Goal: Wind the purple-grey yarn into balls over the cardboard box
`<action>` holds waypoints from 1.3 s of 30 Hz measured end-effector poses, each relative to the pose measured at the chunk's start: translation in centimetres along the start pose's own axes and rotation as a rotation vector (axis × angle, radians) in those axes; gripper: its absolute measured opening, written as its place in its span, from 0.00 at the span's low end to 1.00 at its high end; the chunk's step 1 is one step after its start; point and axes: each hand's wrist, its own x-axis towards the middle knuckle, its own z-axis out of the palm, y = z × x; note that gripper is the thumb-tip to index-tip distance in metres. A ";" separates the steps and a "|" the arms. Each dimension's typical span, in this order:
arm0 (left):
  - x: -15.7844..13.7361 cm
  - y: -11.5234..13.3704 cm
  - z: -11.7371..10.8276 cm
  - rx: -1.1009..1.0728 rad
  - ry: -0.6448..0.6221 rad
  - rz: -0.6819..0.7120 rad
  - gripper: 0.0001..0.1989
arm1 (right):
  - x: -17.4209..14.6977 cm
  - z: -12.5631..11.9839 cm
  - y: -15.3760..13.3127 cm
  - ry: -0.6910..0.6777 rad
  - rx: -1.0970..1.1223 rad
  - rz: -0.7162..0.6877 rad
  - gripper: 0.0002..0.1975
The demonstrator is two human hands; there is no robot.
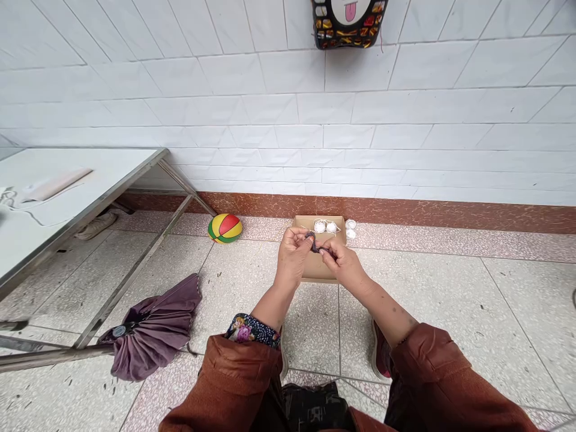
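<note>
Both hands meet over a shallow cardboard box (320, 279) on the floor. My left hand (293, 251) pinches one end of a dark, cord-like piece of yarn (314, 243). My right hand (345, 261) closes on its other end, so the piece spans the short gap between my fingers. Whether it is plain yarn or worked stitches is too small to tell. Behind my fingers, two white balls of yarn (325, 227) lie in the back of the box. More white balls (350, 229) rest on the floor just right of it.
A red, yellow and green ball (225, 228) sits near the wall. To the left stands a metal-framed table (103, 157) with a pale folded item (56, 185) on it. A folded purple umbrella (155, 327) lies by its leg. A patterned black bag (348, 36) hangs on the wall.
</note>
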 end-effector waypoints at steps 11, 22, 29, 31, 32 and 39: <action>0.3 0.5 -1.7 0.026 -0.292 -0.146 0.21 | 0.7 -2.3 -0.7 -0.181 0.312 -0.052 0.07; 0.1 1.1 -2.2 0.056 -0.442 -0.288 0.29 | 0.4 -3.2 -1.6 -0.414 0.458 0.000 0.12; 0.1 1.0 -2.5 0.118 -0.435 -0.301 0.26 | 0.2 -3.0 -1.0 -0.354 0.400 -0.004 0.06; 0.0 0.8 -2.5 0.148 -0.448 -0.328 0.20 | 0.3 -2.9 -0.8 -0.296 0.397 -0.030 0.06; 0.0 0.8 -2.5 0.156 -0.470 -0.354 0.18 | 0.4 -2.8 -0.8 -0.274 0.402 -0.039 0.06; -0.1 0.2 -2.4 0.110 -0.382 -0.399 0.18 | 0.7 -2.2 -0.3 -0.194 0.343 -0.037 0.07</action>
